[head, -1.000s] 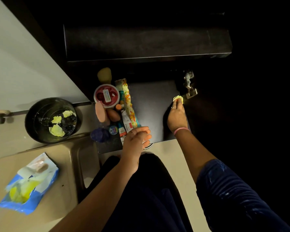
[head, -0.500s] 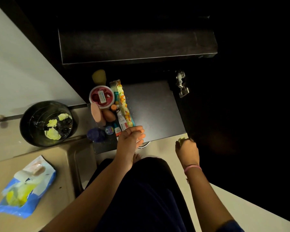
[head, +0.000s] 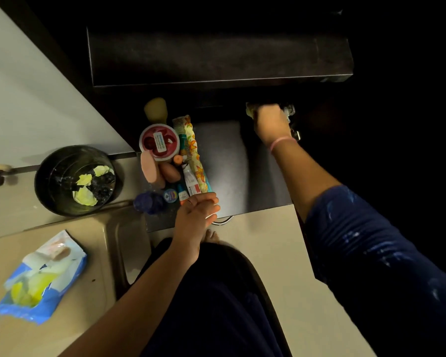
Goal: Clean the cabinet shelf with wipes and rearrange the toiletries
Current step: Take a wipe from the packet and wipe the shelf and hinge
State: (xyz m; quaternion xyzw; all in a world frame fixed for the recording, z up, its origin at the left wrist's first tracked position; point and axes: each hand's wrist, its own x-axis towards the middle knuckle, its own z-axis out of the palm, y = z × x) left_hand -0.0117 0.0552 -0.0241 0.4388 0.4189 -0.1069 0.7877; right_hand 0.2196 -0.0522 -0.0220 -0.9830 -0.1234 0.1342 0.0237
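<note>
The dark cabinet shelf (head: 224, 161) lies below me. Toiletries crowd its left side: a red-lidded jar (head: 159, 143), a floral pouch (head: 195, 161), a comb (head: 178, 124), tubes (head: 189, 180) and a blue bottle (head: 150, 202). My right hand (head: 269, 123) reaches to the shelf's far right corner beside a metal hinge (head: 290, 110) and grips a yellow wipe (head: 250, 109). My left hand (head: 197, 215) rests on the shelf's front edge with fingers relaxed, just below the tubes.
A black bin (head: 75, 180) holding used yellow wipes stands on the floor at left. A blue wipes packet (head: 40, 276) lies on a beige surface at lower left. An upper dark shelf (head: 216, 57) overhangs. The open white door (head: 31, 99) is at left.
My right hand, which had drawn back to the shelf's front edge with the wipe, has moved forward again to the far right corner by the hinge. The left hand stayed put.
</note>
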